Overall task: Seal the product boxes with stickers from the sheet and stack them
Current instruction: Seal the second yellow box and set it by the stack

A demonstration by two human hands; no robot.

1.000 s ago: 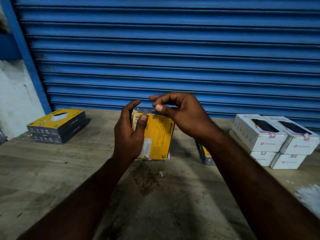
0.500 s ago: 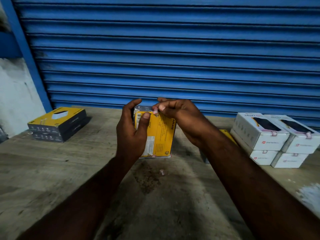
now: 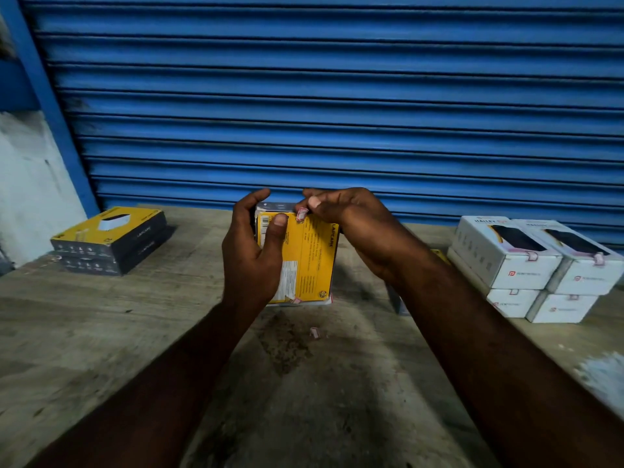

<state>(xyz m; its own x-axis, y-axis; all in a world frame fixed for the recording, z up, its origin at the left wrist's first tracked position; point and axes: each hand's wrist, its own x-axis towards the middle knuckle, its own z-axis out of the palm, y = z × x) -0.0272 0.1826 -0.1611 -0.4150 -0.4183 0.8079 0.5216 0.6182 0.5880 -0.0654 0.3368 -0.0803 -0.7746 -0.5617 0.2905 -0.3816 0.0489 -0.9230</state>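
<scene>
Yellow Lapcare box [image 3: 304, 261]: one, upright at centre, left hand [image 3: 251, 258] gripping it; right hand [image 3: 347, 224] pinches one sticker [image 3: 301, 214] at top edge. Two stacked Lapcare boxes [image 3: 111, 241] at 9 o'clock, four white boxes [image 3: 540, 268] at 3 o'clock.

1 blue roller shutter [image 3: 337, 96], ribbed, lowered behind the table. 1 worn wooden table [image 3: 101, 349] with a dark stain [image 3: 283, 346] near its middle. 1 whitish wall [image 3: 30, 184] at left, beside a blue post [image 3: 40, 79].
</scene>
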